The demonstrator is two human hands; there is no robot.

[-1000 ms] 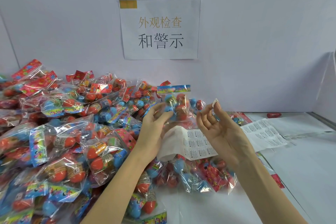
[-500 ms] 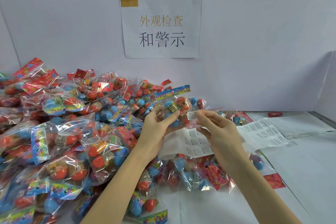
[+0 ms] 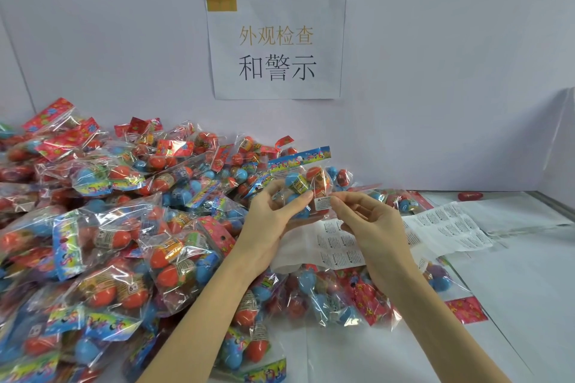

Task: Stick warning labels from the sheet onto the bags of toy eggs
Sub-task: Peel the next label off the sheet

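My left hand grips a clear bag of toy eggs with a blue header, holding it upright above the table. A small white warning label lies on the bag's lower front. My right hand touches that label's right edge with its fingertips. The label sheet lies flat just below both hands, partly hidden by my right hand. A second label sheet lies to the right.
A big heap of bagged red and blue toy eggs fills the left and front of the white table. More bags lie under my right forearm. A paper sign hangs on the back wall. One loose red egg lies at far right.
One second ago my right hand held a peeled label in the air beside the bag. It moved left and laid the label on the bag's front, where its fingertips now touch it.
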